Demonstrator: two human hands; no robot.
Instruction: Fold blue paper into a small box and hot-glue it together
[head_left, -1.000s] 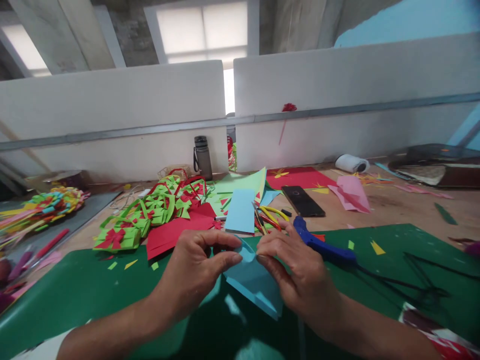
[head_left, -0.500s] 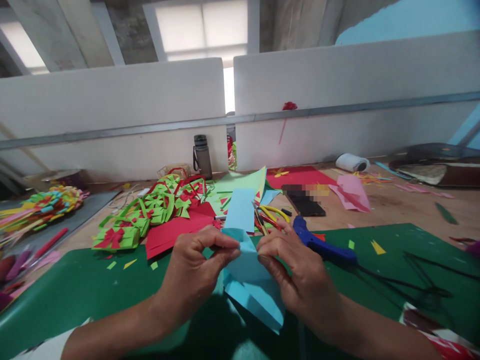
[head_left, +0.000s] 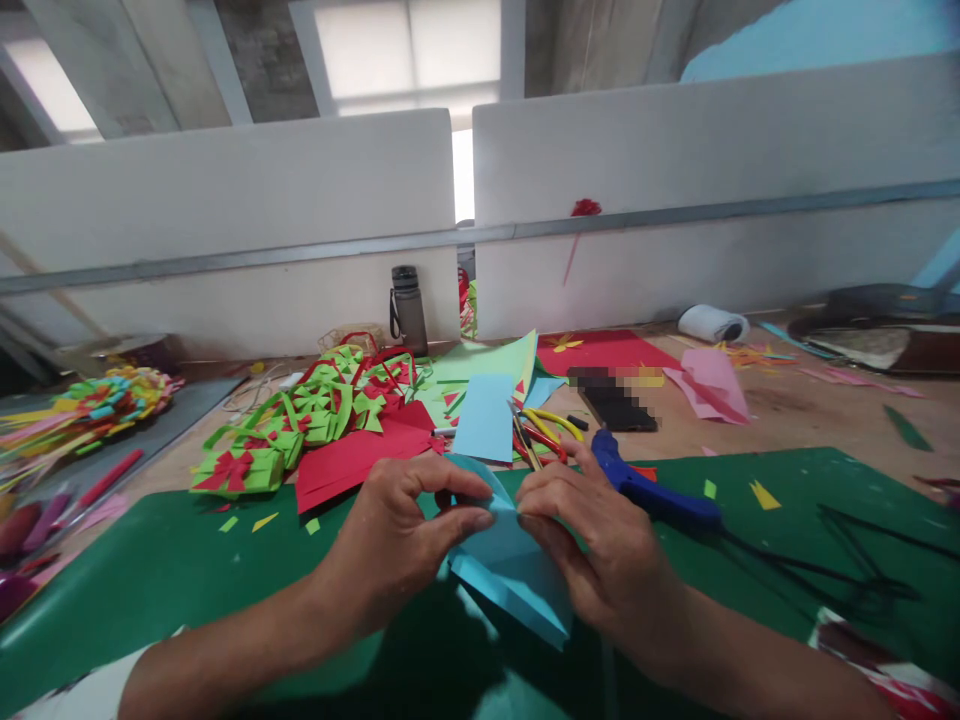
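Note:
Between my two hands is a folded piece of blue paper, held up over the green mat and tilted. My left hand pinches its upper left edge between thumb and forefinger. With thumb and fingers, my right hand grips the upper right edge and covers part of that side. A flat blue paper rectangle lies just beyond. Beside it, near my right fingers, are scissors and yellow-handled pliers, both partly hidden. A blue glue gun lies to the right of my right hand.
Green paper bags with red bows are heaped at the left, beside red paper. A dark bottle stands by the white partition. A phone, pink paper and a white roll lie at the right.
The upper edge of the blue paper has bent further between my hands, and my left fingertips have come closer to my right. The view has shifted slightly.

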